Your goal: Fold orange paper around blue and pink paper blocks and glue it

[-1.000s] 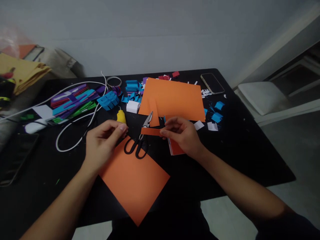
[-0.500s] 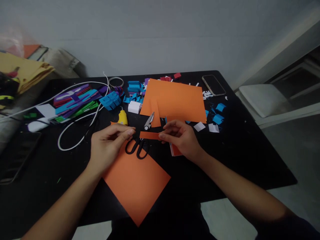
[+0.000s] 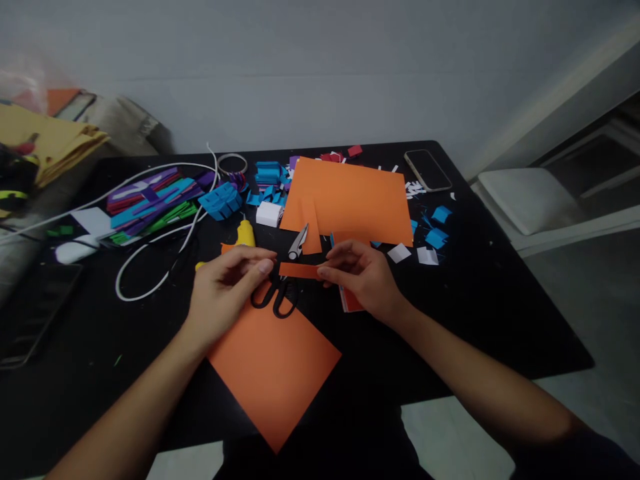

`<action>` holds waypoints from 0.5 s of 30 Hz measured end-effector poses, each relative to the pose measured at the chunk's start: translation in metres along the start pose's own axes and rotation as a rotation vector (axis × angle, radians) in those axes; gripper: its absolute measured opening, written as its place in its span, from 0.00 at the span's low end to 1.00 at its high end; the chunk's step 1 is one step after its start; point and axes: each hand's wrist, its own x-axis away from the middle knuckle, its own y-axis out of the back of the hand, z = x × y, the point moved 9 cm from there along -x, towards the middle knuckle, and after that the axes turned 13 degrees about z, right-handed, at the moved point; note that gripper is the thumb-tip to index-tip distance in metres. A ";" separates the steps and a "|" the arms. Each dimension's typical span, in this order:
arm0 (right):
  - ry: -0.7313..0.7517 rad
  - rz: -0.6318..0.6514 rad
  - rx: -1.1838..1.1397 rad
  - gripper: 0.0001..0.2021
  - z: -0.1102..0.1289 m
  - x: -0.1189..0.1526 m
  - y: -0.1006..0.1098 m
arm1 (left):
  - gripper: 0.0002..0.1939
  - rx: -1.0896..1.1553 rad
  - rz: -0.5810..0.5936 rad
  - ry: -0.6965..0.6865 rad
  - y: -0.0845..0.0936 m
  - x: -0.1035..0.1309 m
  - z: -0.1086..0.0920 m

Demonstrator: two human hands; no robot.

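My right hand (image 3: 367, 280) pinches the right end of a narrow orange paper strip (image 3: 299, 270). Just left of the strip's free end is my left hand (image 3: 225, 287), its thumb and fingertips drawn near each other; whether something small is between them is hard to make out. Scissors (image 3: 280, 297) with black handles lie below the strip, blades pointing up and away. An orange sheet (image 3: 275, 373) rests in front, partly under the scissors and my left hand. Beneath my right hand sits a stack of orange paper (image 3: 354, 301).
Farther back lie a large orange sheet (image 3: 355, 200), a yellow-handled tool (image 3: 245, 233), blue folded pieces (image 3: 221, 201) and bundled coloured strips (image 3: 155, 200). A white cable (image 3: 137, 298) loops at left. A phone (image 3: 427, 170) is at the back right, with paper scraps nearby.
My left hand has moved slightly right, closer to the strip's free end. My right hand and the strip have stayed in place.
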 end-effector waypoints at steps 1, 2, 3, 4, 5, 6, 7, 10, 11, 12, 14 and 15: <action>-0.001 0.011 0.010 0.20 0.000 0.000 -0.001 | 0.10 0.010 0.061 -0.008 -0.007 -0.001 -0.002; -0.003 0.024 0.020 0.20 -0.001 0.000 -0.003 | 0.09 0.017 0.119 -0.016 -0.014 -0.003 -0.003; -0.002 0.037 0.029 0.20 -0.001 0.001 -0.005 | 0.08 0.017 0.167 -0.020 -0.020 -0.003 -0.003; -0.002 0.051 0.035 0.19 -0.001 0.001 -0.007 | 0.07 0.012 0.200 -0.023 -0.024 -0.004 -0.004; -0.003 0.061 0.039 0.19 -0.001 0.002 -0.008 | 0.07 0.000 0.220 -0.025 -0.026 -0.004 -0.003; -0.002 0.067 0.043 0.18 -0.001 0.002 -0.009 | 0.08 -0.015 0.232 -0.027 -0.028 -0.004 -0.002; 0.000 0.069 0.048 0.18 -0.001 0.003 -0.010 | 0.09 -0.032 0.240 -0.030 -0.029 -0.004 -0.002; 0.018 0.077 0.102 0.16 0.002 0.005 -0.012 | 0.10 -0.088 0.289 -0.058 -0.034 -0.002 -0.002; 0.026 0.087 0.128 0.15 0.003 0.006 -0.014 | 0.10 -0.110 0.314 -0.067 -0.037 -0.001 -0.002; 0.032 0.101 0.152 0.15 0.003 0.006 -0.016 | 0.10 -0.127 0.340 -0.078 -0.041 0.000 -0.003; 0.034 0.136 0.182 0.14 0.003 0.007 -0.020 | 0.10 -0.149 0.394 -0.099 -0.048 0.002 -0.005; 0.032 0.150 0.183 0.14 0.002 0.008 -0.022 | 0.10 -0.159 0.411 -0.114 -0.050 0.003 -0.007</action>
